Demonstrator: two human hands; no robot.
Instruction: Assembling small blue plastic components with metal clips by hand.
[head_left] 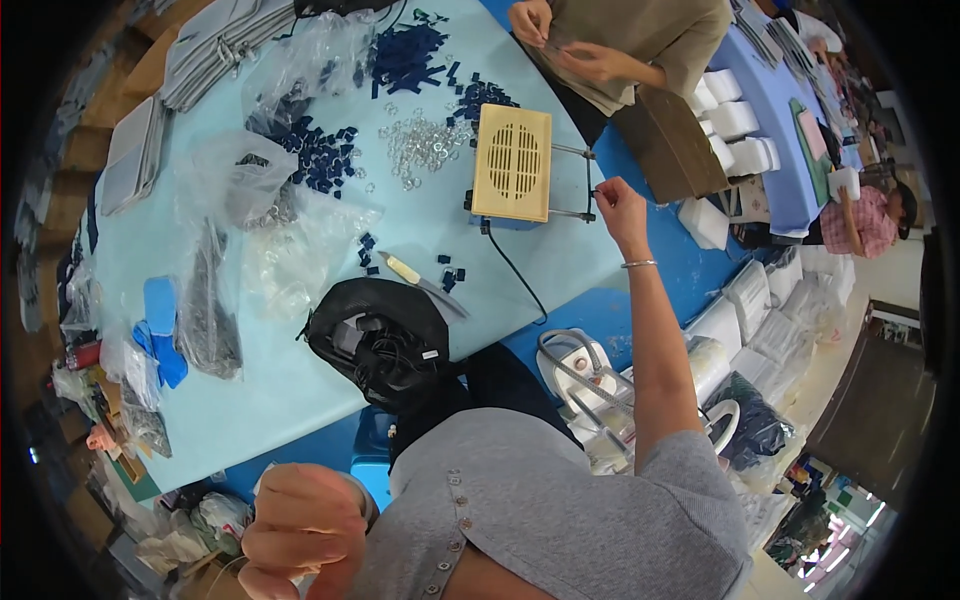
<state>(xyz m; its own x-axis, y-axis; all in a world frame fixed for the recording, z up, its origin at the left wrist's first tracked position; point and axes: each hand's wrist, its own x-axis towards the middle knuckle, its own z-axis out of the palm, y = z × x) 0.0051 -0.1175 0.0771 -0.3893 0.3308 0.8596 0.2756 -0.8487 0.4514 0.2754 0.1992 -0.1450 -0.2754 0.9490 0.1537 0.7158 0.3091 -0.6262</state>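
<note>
My right hand (622, 213) reaches out to the far right. Its fingers pinch at the outer crossbar (589, 185) of a cream slotted box (513, 163), next to a tiny dark bit I cannot make out. Two metal rods join that crossbar to the box, and a black cord (515, 268) runs from it. Close to the camera at the lower left, my left hand (305, 530) is raised with its fingers curled closed. What it holds, if anything, is hidden. Near the box lie clear rings (424, 143) and dark blue strap pieces (408, 55).
A black bag (385, 330) of cables sits at the table's near edge, beside a knife (400, 268) with a pale handle. Clear plastic bags (290, 240) cover the table's middle left. Across the table, a co-worker's hands (570, 50) handle something small. White bundles (745, 320) line the right.
</note>
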